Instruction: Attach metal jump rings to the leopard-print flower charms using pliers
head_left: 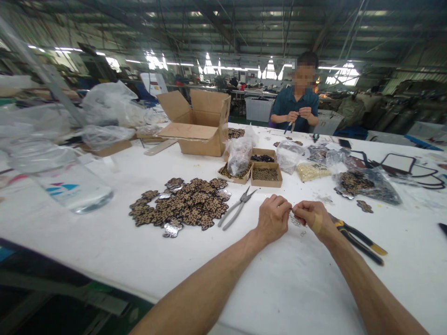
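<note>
My left hand (274,217) and my right hand (312,217) meet fingertip to fingertip above the white table (279,288). Both are closed in a pinch; what sits between the fingers is too small to make out. A strip of tan tape wraps a finger of the right hand. Beneath the fingers lie several small metal rings (303,234). Grey-handled pliers (237,209) rest left of my left hand, jaws pointing away. Yellow-and-black pliers (361,239) lie beside my right wrist, partly hidden by it. Leopard-print patches (192,204) are heaped at the left, a few with silvery sides up.
Small cardboard trays of metal bits (267,175) stand ahead, near an open cardboard box (202,139). Plastic bags (312,171) and a bag of patches (370,184) lie at the right. A large clear jar (70,181) stands left. A person (296,104) works across the table.
</note>
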Motion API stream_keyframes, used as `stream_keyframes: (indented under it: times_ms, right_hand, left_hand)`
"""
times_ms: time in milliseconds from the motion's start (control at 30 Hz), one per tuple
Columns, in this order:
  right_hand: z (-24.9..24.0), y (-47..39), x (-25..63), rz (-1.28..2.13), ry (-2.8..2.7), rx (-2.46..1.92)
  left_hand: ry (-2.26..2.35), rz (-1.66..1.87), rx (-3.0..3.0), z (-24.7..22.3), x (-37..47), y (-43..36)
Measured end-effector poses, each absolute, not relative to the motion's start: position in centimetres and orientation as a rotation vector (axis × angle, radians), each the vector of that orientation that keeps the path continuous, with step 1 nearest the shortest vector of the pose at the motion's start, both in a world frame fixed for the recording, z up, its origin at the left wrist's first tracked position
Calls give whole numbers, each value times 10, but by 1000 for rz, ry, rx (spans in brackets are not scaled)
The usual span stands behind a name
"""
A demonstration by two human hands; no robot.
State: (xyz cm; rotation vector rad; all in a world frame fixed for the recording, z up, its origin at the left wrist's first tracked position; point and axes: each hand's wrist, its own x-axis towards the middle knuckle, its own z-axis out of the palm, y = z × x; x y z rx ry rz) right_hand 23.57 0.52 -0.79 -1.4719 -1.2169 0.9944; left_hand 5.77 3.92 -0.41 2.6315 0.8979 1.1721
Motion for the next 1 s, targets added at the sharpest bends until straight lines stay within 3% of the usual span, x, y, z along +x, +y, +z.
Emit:
stream_keyframes:
  times_ms: [267, 667, 1000]
  right_hand:
    - [4, -1, 238, 1026, -1241, -1469]
    - [-2, 3, 235, 715, -1415, -1638]
    - [-11, 6, 240, 839, -1340, -1628]
  left_hand:
    - [895, 1097, 2703, -1, 56, 40]
    - [959, 1064, 2688, -6, 57, 41]
    - [907, 1022, 2735, -4, 56, 43]
